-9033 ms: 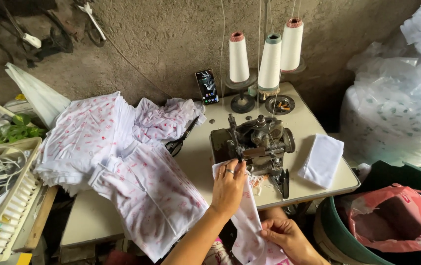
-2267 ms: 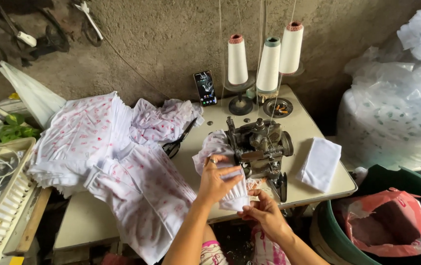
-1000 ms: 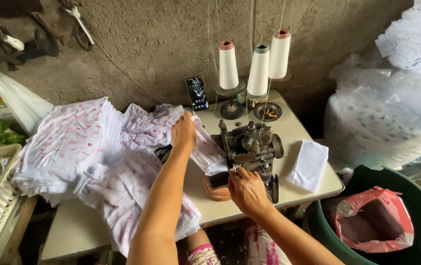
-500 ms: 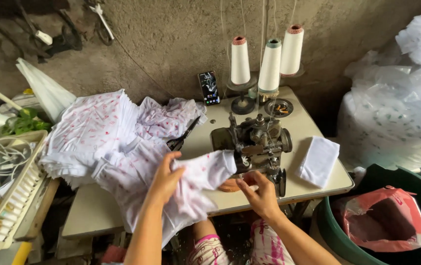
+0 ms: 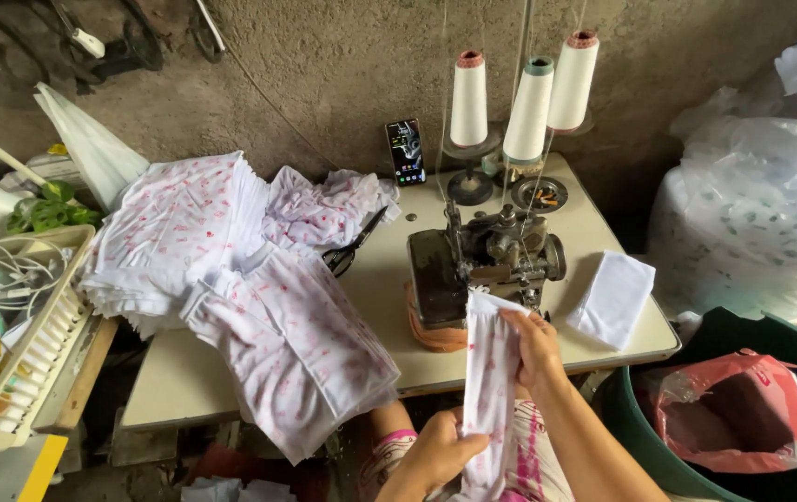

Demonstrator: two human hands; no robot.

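A narrow white fabric piece [image 5: 491, 372] with small pink print hangs from the front of the dark overlock sewing machine [image 5: 482, 265] down to my lap. My right hand [image 5: 533, 349] pinches its upper part just below the machine's needle area. My left hand [image 5: 435, 455] grips the lower end near the bottom edge of the view. Three thread cones [image 5: 528, 93] stand behind the machine, their threads running up.
Stacks of printed white garments [image 5: 231, 270] cover the left half of the beige table [image 5: 380, 307]. Scissors [image 5: 352, 251], a phone [image 5: 405, 151] propped on the wall, a folded white cloth [image 5: 614, 297], a green bin with a pink bag [image 5: 742, 418], a plastic basket [image 5: 17, 344] on the left.
My left hand has left the garment pile and dropped to my lap. A fresh fabric piece now hangs at the machine, held by both hands.
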